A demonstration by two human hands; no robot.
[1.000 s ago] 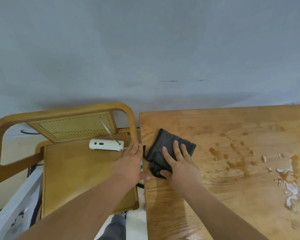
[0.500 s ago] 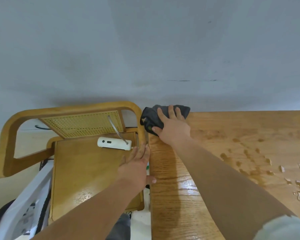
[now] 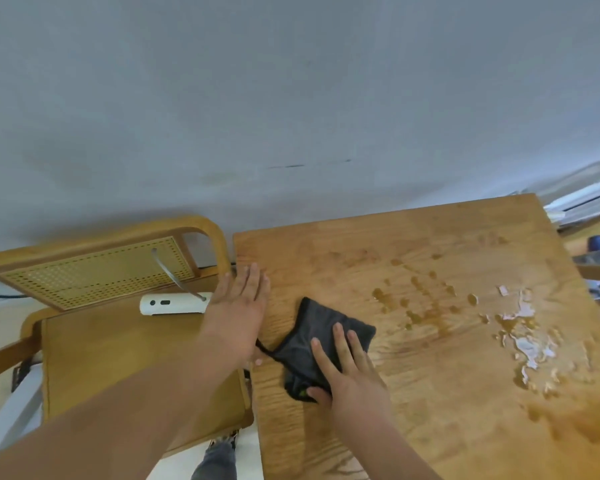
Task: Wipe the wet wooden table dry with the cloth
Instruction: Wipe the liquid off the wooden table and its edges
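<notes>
Dark grey folded cloth (image 3: 321,344) lies under flat-spread right hand (image 3: 349,370), pressed for absorption on wet wooden bench (image 3: 430,393); left hand (image 3: 238,308) spread, bracing.

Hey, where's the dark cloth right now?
In the head view, the dark cloth lies on the left part of the wooden table, under the right hand, with the puddle well to its right.

Plain grey wall (image 3: 291,98) fills the top half, evenly lit. 1 wooden chair (image 3: 118,358) with a cane back on the left, white gadget (image 3: 174,303) lying on its seat.
</notes>
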